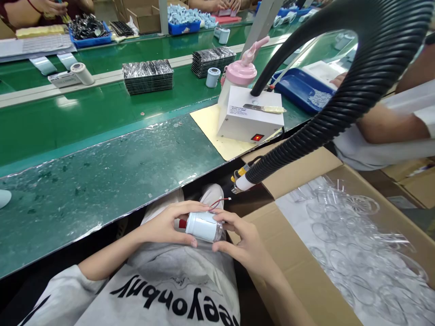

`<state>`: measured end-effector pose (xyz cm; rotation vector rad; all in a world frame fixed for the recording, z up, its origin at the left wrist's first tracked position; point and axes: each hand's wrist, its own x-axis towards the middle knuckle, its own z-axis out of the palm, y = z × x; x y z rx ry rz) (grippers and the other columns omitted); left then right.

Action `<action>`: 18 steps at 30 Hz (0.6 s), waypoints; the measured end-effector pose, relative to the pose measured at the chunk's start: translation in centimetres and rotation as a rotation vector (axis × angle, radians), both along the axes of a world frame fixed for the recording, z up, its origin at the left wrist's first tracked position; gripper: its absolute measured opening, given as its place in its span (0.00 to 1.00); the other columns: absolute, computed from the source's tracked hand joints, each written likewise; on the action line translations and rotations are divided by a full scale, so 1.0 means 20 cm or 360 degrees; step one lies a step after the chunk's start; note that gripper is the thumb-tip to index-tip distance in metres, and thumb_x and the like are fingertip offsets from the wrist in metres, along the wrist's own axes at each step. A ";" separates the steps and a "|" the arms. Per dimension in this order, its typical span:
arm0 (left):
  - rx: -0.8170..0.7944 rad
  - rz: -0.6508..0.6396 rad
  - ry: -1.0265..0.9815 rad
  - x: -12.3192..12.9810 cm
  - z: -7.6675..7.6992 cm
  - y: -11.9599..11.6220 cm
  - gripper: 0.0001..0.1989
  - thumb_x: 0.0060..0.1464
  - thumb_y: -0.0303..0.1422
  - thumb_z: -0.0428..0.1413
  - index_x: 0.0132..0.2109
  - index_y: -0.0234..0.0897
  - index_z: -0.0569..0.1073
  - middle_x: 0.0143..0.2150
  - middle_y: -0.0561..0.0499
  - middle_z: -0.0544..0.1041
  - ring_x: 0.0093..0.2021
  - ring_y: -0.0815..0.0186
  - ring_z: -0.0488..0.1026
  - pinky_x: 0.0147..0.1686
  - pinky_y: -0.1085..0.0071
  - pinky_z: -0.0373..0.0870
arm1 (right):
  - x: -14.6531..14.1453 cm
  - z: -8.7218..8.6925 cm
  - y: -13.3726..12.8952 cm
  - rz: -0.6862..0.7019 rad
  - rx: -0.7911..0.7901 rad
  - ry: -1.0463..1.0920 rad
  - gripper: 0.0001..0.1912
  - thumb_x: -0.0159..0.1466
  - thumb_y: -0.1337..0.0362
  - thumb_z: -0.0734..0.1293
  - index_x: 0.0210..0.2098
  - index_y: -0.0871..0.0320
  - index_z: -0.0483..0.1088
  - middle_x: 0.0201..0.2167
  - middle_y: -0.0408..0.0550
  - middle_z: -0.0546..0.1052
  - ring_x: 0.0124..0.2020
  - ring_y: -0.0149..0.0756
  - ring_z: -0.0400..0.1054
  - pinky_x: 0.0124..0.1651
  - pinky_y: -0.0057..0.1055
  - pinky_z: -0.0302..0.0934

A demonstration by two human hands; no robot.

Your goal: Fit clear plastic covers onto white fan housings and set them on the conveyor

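Observation:
Above my lap, a light blue cylindrical housing lies sideways between my two hands. My left hand is closed around its left end, where a red and a white part show. On the right end, a clear plastic piece sits under the fingers of my right hand, which grip that end. Thin red wires with a small white connector stick up from the housing. Just above and to the right hangs the nozzle of a black ribbed hose.
A cardboard box of clear plastic parts stands at my right. The black hose arches from a white machine on the bench. Beyond are a pink-lidded bottle, stacked black panels, a blue tray and co-workers' arms.

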<state>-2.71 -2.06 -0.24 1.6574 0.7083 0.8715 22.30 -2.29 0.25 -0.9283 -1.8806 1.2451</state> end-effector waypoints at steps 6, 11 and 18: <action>0.0045 -0.0011 0.0081 -0.02 -0.01 -0.01 0.37 0.49 0.35 0.70 0.65 0.49 0.69 0.65 0.43 0.72 0.65 0.52 0.69 0.64 0.54 0.65 | -0.02 0.02 -0.01 -0.0015 -0.0390 0.0188 0.22 0.58 0.52 0.78 0.49 0.51 0.74 0.49 0.48 0.79 0.47 0.41 0.77 0.45 0.31 0.76; 0.0037 -0.0014 0.0149 -0.02 0.01 -0.02 0.37 0.49 0.35 0.70 0.66 0.48 0.69 0.66 0.42 0.71 0.66 0.50 0.68 0.65 0.52 0.64 | -0.03 0.02 -0.01 -0.0037 -0.0737 0.0270 0.25 0.57 0.48 0.77 0.48 0.52 0.72 0.47 0.50 0.78 0.45 0.42 0.76 0.40 0.31 0.75; 0.0038 -0.0033 0.0209 -0.02 0.02 -0.02 0.37 0.50 0.37 0.69 0.66 0.47 0.69 0.67 0.41 0.70 0.66 0.49 0.68 0.65 0.51 0.64 | -0.06 0.01 0.00 -0.0052 -0.1031 0.0365 0.29 0.56 0.40 0.74 0.44 0.54 0.69 0.38 0.48 0.78 0.32 0.35 0.72 0.33 0.29 0.70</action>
